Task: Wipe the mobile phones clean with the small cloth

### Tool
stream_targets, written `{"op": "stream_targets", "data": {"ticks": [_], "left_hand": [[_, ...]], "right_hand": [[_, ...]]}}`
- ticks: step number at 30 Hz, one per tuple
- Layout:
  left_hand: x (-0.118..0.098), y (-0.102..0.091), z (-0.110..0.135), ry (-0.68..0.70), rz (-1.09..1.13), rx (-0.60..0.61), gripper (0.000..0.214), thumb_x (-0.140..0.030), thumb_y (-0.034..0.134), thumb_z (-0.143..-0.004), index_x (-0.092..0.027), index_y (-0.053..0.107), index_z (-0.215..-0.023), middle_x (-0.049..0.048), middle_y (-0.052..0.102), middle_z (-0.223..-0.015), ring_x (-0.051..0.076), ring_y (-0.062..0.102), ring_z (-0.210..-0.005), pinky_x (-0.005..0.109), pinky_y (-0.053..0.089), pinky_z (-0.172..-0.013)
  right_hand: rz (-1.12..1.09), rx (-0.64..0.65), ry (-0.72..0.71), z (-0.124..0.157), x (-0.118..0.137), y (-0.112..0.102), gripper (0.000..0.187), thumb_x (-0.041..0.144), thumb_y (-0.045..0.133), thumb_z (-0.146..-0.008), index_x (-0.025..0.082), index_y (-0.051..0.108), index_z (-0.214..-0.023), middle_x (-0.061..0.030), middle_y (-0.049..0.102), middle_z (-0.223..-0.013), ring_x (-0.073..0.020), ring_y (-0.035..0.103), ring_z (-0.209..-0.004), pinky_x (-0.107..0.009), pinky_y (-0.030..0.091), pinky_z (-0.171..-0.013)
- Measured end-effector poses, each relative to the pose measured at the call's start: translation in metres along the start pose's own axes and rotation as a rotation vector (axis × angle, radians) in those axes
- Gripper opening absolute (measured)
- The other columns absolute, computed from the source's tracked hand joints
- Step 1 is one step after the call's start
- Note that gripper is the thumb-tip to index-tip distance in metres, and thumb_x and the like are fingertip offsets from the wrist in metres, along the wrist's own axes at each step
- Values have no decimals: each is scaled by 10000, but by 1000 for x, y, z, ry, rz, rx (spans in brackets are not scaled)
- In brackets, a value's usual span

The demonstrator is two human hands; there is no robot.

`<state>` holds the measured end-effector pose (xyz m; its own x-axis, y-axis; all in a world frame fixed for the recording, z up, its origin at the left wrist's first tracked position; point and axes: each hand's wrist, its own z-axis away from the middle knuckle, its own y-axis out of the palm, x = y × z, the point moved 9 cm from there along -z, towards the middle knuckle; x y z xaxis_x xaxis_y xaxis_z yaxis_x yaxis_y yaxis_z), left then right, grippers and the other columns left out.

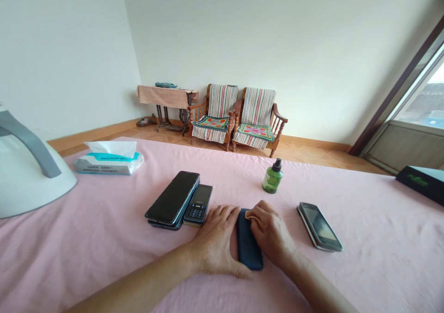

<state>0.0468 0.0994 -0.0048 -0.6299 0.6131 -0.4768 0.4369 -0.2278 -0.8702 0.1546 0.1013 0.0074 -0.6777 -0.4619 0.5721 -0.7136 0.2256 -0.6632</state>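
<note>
A dark blue phone (249, 247) lies on the pink cloth, a plain side facing up. My left hand (217, 241) rests flat beside it with fingers spread; the index fingertip is at its upper left edge and the thumb lies along its lower end. My right hand (269, 229) is closed on a small yellowish cloth (248, 215), pressed on the phone's upper part. Most of that cloth is hidden by the fingers. Left of my left hand lie a keypad phone (199, 205) and a stack of black phones (175, 197).
A green spray bottle (273, 178) stands beyond my right hand. Another phone (319, 227) lies to the right. A tissue pack (109, 160) and a white kettle (31, 174) are at left, a black box (421, 183) at far right. Two wooden chairs (255, 114) stand past the table (138, 285).
</note>
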Motion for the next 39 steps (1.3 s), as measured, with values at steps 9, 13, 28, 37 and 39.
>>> {"op": "stream_targets", "data": {"ticks": [9,13,28,37,39], "left_hand": [[0,0,0,-1,-12,-3,1074,-648,736,-458,-165,365,-1343,156,435,-1324,386,394,-1202,542,279,-1044],[-3,-3,-1,11,-9,-21,1046,-645,739,-454,-152,395,-1310,149,466,-1278,379,424,-1158,534,301,-1027],[-2,-4,-1,25,6,-44,974,-631,744,-448,-178,428,-1250,122,490,-1214,356,451,-1092,521,335,-996],[-3,-6,-1,-20,35,4,1024,-608,762,-436,-172,405,-1291,146,463,-1264,395,422,-1143,557,284,-1026],[-4,-6,-1,-28,41,18,1016,-604,762,-440,-164,415,-1288,147,472,-1252,392,429,-1135,557,289,-1026]], "right_hand": [[6,5,-20,-4,3,2,249,16,428,-812,170,624,-824,-60,546,-815,-201,516,-820,-336,452,-742],[6,38,-59,-4,2,4,250,6,445,-800,175,625,-839,-51,555,-825,-195,518,-817,-327,448,-736],[29,26,-52,-5,13,3,266,2,418,-831,172,622,-845,-65,557,-826,-207,504,-821,-340,445,-733],[2,30,-41,-3,10,6,265,-18,429,-809,175,610,-832,-55,546,-825,-199,506,-816,-334,441,-728],[7,18,-42,-3,10,5,278,-15,414,-818,178,612,-843,-57,546,-828,-202,504,-827,-336,441,-733]]}}
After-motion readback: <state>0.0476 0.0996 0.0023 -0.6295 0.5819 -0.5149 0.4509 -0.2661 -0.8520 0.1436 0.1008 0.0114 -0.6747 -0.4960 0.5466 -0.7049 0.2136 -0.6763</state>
